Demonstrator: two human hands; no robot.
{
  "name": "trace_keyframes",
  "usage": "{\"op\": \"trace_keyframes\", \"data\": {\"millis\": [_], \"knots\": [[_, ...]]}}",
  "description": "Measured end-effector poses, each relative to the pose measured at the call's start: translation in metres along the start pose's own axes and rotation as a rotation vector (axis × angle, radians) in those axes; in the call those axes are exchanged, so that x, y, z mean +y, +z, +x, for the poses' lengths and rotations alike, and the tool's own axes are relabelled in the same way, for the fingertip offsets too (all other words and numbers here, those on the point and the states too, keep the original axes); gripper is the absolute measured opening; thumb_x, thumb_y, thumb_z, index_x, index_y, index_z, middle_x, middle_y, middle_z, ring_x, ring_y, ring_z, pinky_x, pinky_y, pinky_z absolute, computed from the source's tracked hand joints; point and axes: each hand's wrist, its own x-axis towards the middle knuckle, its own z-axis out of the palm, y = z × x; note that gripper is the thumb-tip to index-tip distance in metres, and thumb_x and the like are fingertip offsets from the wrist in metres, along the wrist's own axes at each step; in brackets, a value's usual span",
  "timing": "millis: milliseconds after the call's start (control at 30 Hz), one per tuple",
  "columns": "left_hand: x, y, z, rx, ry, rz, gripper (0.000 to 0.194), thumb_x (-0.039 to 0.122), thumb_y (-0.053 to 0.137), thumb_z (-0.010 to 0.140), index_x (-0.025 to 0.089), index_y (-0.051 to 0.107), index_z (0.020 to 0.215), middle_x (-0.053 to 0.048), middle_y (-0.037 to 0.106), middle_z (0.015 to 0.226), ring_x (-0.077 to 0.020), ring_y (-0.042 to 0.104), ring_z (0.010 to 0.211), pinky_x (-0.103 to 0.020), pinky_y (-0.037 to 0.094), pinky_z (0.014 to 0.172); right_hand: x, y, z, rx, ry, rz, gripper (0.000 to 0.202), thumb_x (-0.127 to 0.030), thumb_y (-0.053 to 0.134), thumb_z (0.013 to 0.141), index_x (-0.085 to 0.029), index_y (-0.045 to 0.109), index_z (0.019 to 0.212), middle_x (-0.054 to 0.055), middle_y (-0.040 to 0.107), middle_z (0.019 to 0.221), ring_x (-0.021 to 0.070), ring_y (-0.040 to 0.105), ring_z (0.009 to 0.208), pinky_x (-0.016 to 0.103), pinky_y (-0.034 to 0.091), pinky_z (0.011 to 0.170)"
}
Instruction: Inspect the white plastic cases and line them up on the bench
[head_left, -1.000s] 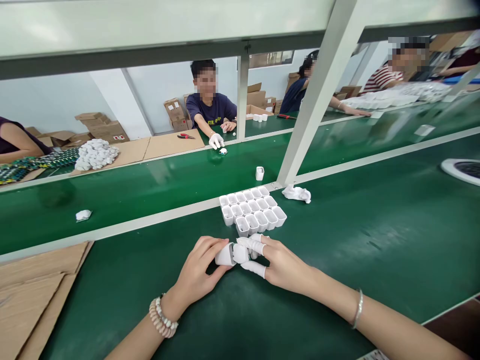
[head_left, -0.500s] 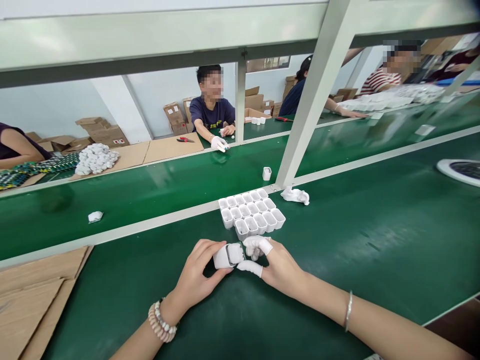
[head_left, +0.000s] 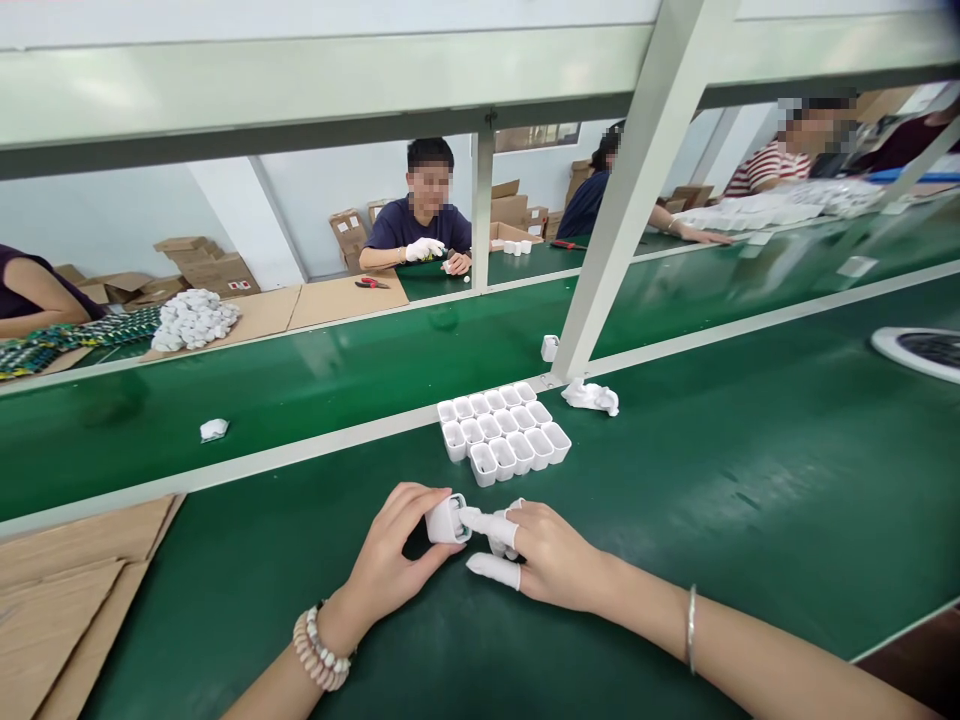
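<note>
My left hand (head_left: 405,540) grips a small white plastic housing (head_left: 442,520) between thumb and fingers, its open end turned to the right. Into that opening reaches the index finger of my right hand (head_left: 536,550). White finger cots cover several of its fingertips, and the thumb stands apart below. What sits inside the housing is mostly hidden by the finger; a bit of green shows at the rim. Just beyond my hands, several white housings (head_left: 517,447) stand in rows with their openings up.
A crumpled white item (head_left: 591,397) lies by the slanted post (head_left: 622,210). Flattened cardboard (head_left: 67,590) is at the left. On the green conveyor (head_left: 337,375) are a lone housing (head_left: 550,347) and a white-topped part (head_left: 214,430). A co-worker (head_left: 420,215) sits opposite.
The white part with a green board has gone into the housing, and my right index finger now presses inside. The two pieces on the conveyor have shifted right.
</note>
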Motion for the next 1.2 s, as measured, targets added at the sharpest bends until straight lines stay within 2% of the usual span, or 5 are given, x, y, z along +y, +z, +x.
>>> {"op": "trace_keyframes", "data": {"millis": [133, 467, 667, 867, 1200], "knots": [[-0.001, 0.001, 0.001, 0.001, 0.008, -0.003, 0.044, 0.027, 0.066, 0.086, 0.025, 0.051, 0.127, -0.009, 0.061, 0.114, -0.0236, 0.056, 0.106, -0.041, 0.053, 0.086, -0.001, -0.004, 0.001, 0.070, 0.048, 0.113, 0.039, -0.045, 0.043, 0.100, -0.020, 0.049, 0.128, -0.002, 0.059, 0.065, 0.0140, 0.051, 0.054, 0.027, 0.038, 0.056], [-0.001, 0.001, -0.001, -0.096, 0.166, 0.136, 0.048, 0.022, 0.062, 0.088, 0.023, 0.046, 0.133, -0.011, 0.061, 0.119, -0.0238, 0.054, 0.109, -0.041, 0.052, 0.090, -0.002, -0.006, 0.007, -0.193, 0.060, 0.037, 0.033, -0.049, 0.053, 0.094, -0.016, 0.055, 0.096, 0.002, 0.062, 0.074, 0.0157, 0.055, 0.059, 0.029, 0.041, 0.059], [-0.004, 0.000, 0.000, -0.012, 0.086, 0.095, 0.046, 0.024, 0.064, 0.087, 0.023, 0.048, 0.129, -0.011, 0.061, 0.118, -0.0244, 0.055, 0.109, -0.042, 0.052, 0.088, 0.009, -0.012, 0.005, 0.017, 0.019, 0.124, 0.033, -0.035, 0.053, 0.096, -0.017, 0.047, 0.123, -0.002, 0.063, 0.074, 0.0116, 0.056, 0.056, 0.024, 0.042, 0.058], [-0.003, -0.002, 0.005, 0.030, -0.009, 0.080, 0.036, 0.030, 0.066, 0.084, 0.022, 0.056, 0.118, -0.009, 0.063, 0.112, -0.0240, 0.061, 0.104, -0.043, 0.053, 0.089, 0.029, -0.021, 0.010, 0.260, -0.016, -0.102, 0.027, -0.032, 0.052, 0.096, -0.016, 0.055, 0.117, 0.000, 0.065, 0.069, 0.0147, 0.058, 0.058, 0.026, 0.043, 0.058], [-0.020, 0.004, 0.014, 0.244, -0.240, -0.041, 0.065, 0.049, 0.079, 0.062, 0.015, 0.055, 0.112, -0.010, 0.062, 0.105, -0.0293, 0.062, 0.102, -0.058, 0.045, 0.100, 0.027, -0.113, -0.014, 0.045, 0.185, -0.381, 0.010, -0.010, 0.055, 0.082, -0.013, 0.054, 0.091, 0.008, 0.065, 0.090, 0.0205, 0.059, 0.076, 0.027, 0.035, 0.060]]}}
